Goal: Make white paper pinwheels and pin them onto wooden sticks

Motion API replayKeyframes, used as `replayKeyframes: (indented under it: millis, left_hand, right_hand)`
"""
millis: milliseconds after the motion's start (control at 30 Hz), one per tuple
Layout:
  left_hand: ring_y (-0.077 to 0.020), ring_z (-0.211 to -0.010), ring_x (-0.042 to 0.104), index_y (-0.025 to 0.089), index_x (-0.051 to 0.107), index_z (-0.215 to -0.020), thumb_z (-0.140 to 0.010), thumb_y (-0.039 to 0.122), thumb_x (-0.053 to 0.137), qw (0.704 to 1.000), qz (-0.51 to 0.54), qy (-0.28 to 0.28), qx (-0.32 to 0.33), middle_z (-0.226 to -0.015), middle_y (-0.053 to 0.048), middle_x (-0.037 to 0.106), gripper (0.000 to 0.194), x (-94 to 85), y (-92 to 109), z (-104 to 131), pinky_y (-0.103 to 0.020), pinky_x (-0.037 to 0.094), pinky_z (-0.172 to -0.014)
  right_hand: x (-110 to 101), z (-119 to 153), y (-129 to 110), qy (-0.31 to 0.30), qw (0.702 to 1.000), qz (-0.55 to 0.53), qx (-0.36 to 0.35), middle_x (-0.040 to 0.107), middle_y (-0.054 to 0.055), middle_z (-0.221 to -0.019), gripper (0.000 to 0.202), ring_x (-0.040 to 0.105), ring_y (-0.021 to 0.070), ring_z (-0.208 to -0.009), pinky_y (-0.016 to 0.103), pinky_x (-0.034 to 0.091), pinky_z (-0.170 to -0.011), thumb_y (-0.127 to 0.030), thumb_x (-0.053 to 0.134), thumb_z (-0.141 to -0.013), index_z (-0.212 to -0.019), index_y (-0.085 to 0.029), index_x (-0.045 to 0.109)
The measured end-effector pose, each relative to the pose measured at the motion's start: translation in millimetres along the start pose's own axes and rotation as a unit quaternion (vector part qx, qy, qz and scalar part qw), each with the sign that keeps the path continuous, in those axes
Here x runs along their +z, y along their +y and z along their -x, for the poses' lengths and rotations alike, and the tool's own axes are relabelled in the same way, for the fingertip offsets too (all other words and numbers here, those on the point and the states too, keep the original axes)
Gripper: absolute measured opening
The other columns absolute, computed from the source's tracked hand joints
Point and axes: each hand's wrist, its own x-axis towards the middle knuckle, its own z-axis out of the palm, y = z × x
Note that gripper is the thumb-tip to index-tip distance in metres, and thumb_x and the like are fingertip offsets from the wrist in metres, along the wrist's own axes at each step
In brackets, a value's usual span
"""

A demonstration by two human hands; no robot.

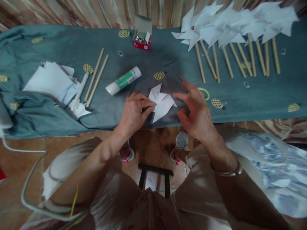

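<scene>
A white paper pinwheel (163, 103) with folded blades lies in front of me near the table's front edge. My left hand (136, 110) pinches its left side between thumb and fingers. To the right of the paper hovers my right hand (195, 111), thumb and fingers apart, holding nothing. Scissors with a pale green handle (205, 93) lie partly hidden behind that hand. Just beyond my left hand is a glue stick (123, 80) with a green label, lying on its side.
Finished pinwheels (223, 25) on wooden sticks lie at the back right. A small open box (142, 40) of metal pins stands at the back. Paper sheets (51, 81), a glue gun (80, 91) and two wooden sticks (97, 78) lie left on the teal cloth (148, 60).
</scene>
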Motion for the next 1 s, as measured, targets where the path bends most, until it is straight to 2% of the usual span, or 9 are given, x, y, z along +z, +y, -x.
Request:
replayKeyframes:
  millis: [67, 200, 367, 767, 1000]
  left_hand:
    - [-0.0195, -0.087, 0.06, 0.023, 0.075, -0.09, -0.086, 0.023, 0.065, 1.0, 0.0, -0.001, 0.0, -0.089, -0.005, 0.07, 0.011, -0.4, 1, 0, -0.036, 0.046, -0.083]
    - [-0.0197, -0.086, 0.06, 0.023, 0.075, -0.09, -0.085, 0.022, 0.064, 1.0, -0.005, 0.005, 0.006, -0.088, -0.004, 0.07, 0.012, -0.1, 0, 0, -0.038, 0.047, -0.083]
    - [-0.02, -0.086, 0.06, 0.023, 0.075, -0.09, -0.085, 0.024, 0.064, 1.0, -0.006, 0.008, 0.012, -0.087, -0.004, 0.07, 0.012, 0.6, -1, 0, -0.037, 0.046, -0.081]
    - [-0.0191, -0.086, 0.058, 0.023, 0.074, -0.091, -0.087, 0.024, 0.063, 1.0, -0.006, 0.002, 0.018, -0.087, -0.004, 0.068, 0.012, 0.4, -1, 0, -0.036, 0.044, -0.08]
    - [-0.0189, -0.086, 0.057, 0.023, 0.074, -0.091, -0.087, 0.025, 0.063, 1.0, -0.008, 0.005, 0.022, -0.088, -0.004, 0.069, 0.012, 1.2, -2, 1, -0.036, 0.043, -0.079]
  right_hand:
    - [-3, 0, 4, 0.006, 1.0, -0.012, 0.007, 0.046, 0.003, -0.146, 0.047, 0.04, 0.0298, -0.138, 0.059, 0.038, -0.109, -0.008, 0.046, -0.085, -0.121, -0.037, 0.056]
    - [3, -3, 7, 0.023, 0.999, -0.044, 0.009, 0.047, 0.006, -0.143, 0.027, 0.044, 0.0276, -0.136, 0.055, 0.039, -0.11, -0.014, 0.052, -0.086, -0.106, -0.028, 0.065]
    - [9, -11, 10, 0.009, 0.997, -0.072, 0.001, 0.049, 0.002, -0.143, 0.018, 0.041, 0.0268, -0.138, 0.056, 0.037, -0.112, -0.018, 0.058, -0.084, -0.094, -0.028, 0.069]
    - [8, -22, 15, -0.014, 0.998, -0.066, 0.005, 0.054, 0.004, -0.138, 0.02, 0.047, 0.0275, -0.134, 0.056, 0.042, -0.106, -0.023, 0.062, -0.084, -0.102, -0.03, 0.068]
    - [9, -23, 17, -0.028, 0.996, -0.086, 0.0, 0.056, 0.004, -0.136, 0.012, 0.05, 0.0283, -0.131, 0.056, 0.041, -0.106, -0.026, 0.061, -0.084, -0.092, -0.027, 0.07]
